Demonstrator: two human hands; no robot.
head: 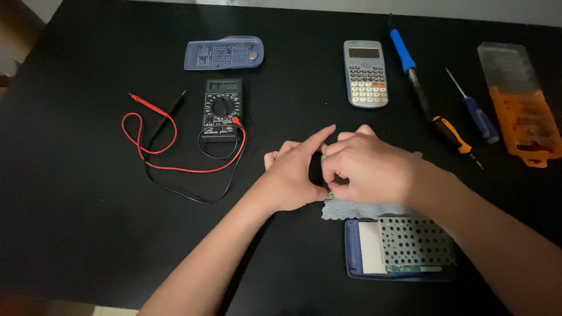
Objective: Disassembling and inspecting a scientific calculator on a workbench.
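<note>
Grey cloth beneath both hands' fingers.

Both hands together, seemingly pinching.

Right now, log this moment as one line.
left hand + right hand: gripping small dark part | over grey cloth | black multimeter idle

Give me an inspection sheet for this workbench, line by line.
Surface: black table.
Job's things: small dark part, mostly hidden by both hands, over a grey cloth; opened device with perforated plate.
Clutter: multimeter, calculator, blue cover, soldering iron, two screwdrivers, orange bit case.
Grippers: left hand and right hand pinch the part.
Cables: red and black probe leads, looped.
Surroundings: pale floor at edges.
</note>
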